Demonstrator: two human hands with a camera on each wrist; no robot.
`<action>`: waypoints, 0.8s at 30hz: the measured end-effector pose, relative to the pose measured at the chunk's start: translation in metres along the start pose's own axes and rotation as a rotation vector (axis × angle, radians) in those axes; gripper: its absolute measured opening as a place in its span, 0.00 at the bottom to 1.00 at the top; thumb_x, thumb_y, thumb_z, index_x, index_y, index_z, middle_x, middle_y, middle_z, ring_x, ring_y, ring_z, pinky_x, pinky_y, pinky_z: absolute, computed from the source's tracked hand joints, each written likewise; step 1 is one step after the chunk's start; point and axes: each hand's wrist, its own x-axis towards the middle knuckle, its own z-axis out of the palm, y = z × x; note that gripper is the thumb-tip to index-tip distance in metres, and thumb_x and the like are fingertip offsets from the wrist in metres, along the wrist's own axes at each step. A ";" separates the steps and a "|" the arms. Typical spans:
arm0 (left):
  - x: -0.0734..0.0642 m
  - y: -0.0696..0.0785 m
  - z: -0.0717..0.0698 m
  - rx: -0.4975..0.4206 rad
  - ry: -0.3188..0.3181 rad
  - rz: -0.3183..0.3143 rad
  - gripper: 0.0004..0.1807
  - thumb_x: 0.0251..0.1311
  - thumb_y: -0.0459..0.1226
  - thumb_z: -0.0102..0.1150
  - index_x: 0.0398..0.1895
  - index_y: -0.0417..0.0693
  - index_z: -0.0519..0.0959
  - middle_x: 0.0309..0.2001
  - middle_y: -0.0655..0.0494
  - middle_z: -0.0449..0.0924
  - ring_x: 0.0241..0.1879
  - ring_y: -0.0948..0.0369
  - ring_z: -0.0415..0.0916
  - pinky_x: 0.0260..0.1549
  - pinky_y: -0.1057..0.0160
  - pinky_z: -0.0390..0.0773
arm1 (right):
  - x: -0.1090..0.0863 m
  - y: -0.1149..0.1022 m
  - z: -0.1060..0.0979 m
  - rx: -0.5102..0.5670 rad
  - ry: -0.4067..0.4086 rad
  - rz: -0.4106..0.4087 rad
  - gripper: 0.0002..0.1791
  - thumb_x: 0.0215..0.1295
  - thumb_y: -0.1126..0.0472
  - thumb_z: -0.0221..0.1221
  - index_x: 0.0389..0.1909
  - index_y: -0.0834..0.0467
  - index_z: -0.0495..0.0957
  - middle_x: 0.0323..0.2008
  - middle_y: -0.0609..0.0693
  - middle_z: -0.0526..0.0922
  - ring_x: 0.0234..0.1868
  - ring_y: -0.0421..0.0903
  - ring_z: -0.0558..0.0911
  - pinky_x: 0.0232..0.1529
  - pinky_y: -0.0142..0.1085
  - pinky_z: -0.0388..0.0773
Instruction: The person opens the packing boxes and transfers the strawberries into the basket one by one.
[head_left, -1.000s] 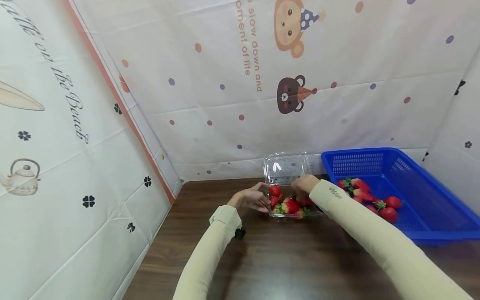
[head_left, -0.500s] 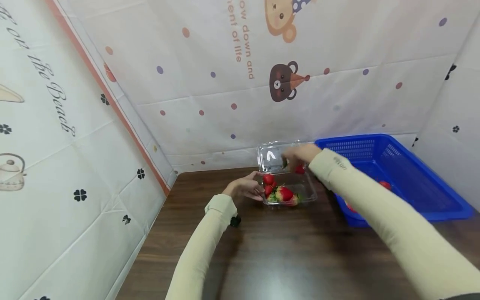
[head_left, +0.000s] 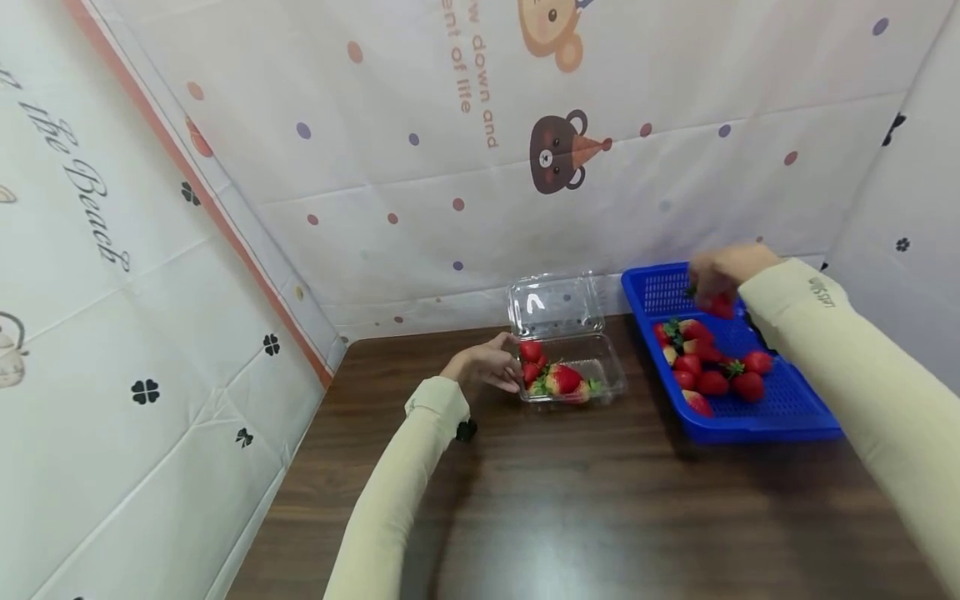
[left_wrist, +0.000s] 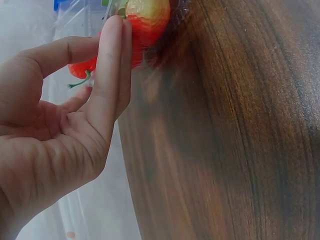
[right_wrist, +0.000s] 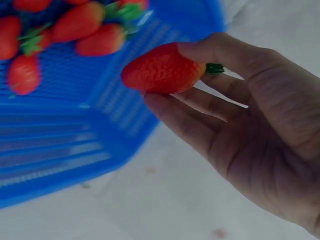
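Head view: a person in pale sleeves works over a brown wood table (head_left: 540, 508), a printed cloth (head_left: 390, 275) behind its far edge. Clear plastic box (head_left: 609, 367) near the table's far side, lid (head_left: 553, 307) raised at its far edge. Boxed strawberries (head_left: 562, 380) gathered toward the box's left and near sides. Left hand (head_left: 486, 365) at the box's left end, touching it. To the right of the box, apart from it, a blue basket (head_left: 765, 432) with a heap of loose strawberries (head_left: 712, 383) lying mostly in its left part. Right hand (head_left: 726, 271) hovers above the basket's far portion, holding one red strawberry (head_left: 722, 307) clear of the heap.

Left wrist view: palm in sight, thumb and fingers extended and laid against the clear plastic; red and pale fruit with a thin green stem showing just beyond the fingers. The fruit is partly hidden by the hand. Wood grain fills the right.

Right wrist view: strawberry pinched between thumb and fingertips, green leafy end toward the palm, red tip pointing away. Blue slotted wall behind it; loose fruit with green caps beyond, somewhat blurred.
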 end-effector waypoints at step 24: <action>0.003 0.005 -0.003 -0.012 0.016 -0.017 0.39 0.65 0.23 0.50 0.76 0.57 0.51 0.43 0.41 0.76 0.34 0.52 0.80 0.29 0.65 0.90 | 0.013 0.020 0.052 -0.032 -0.128 0.036 0.17 0.64 0.53 0.69 0.44 0.60 0.79 0.34 0.53 0.82 0.34 0.46 0.80 0.34 0.34 0.82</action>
